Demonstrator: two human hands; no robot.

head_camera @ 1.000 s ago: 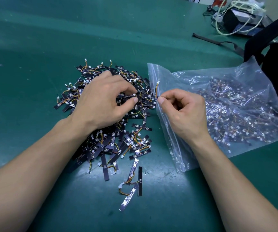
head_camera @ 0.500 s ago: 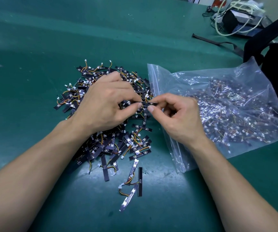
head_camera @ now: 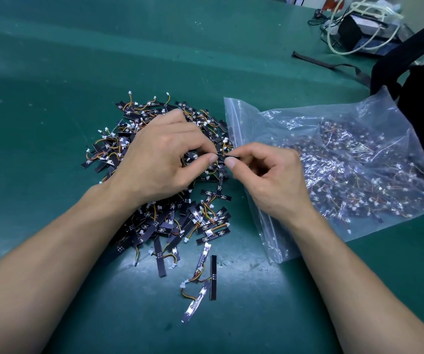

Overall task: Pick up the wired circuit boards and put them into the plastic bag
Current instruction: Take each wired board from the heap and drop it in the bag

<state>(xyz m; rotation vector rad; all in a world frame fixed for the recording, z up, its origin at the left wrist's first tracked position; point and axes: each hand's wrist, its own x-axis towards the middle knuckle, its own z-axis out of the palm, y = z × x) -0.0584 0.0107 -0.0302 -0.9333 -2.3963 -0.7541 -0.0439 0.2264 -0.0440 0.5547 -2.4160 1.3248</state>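
Tangles were the risk: my left grip [head_camera: 160,159] and right grip [head_camera: 269,177] together pinched one thin black wired circuit board [head_camera: 227,156] over the heap [head_camera: 170,226], beside the clear plastic bag [head_camera: 250,116]; freeing its wire first seemed wise.

Glossy, crinkled clear plastic bag [head_camera: 359,149]; matt black circuit boards [head_camera: 159,226]; matt green table mat [head_camera: 52,72], scuffed.

Soft, fairly bright light falls from above, leaving a pale glare patch on the green worktop [head_camera: 244,272] near the bottom centre and only faint shadows. White highlights glint across the plastic bag [head_camera: 359,129]. Wide-angle distortion bends the edges; the far right corner looks soft.
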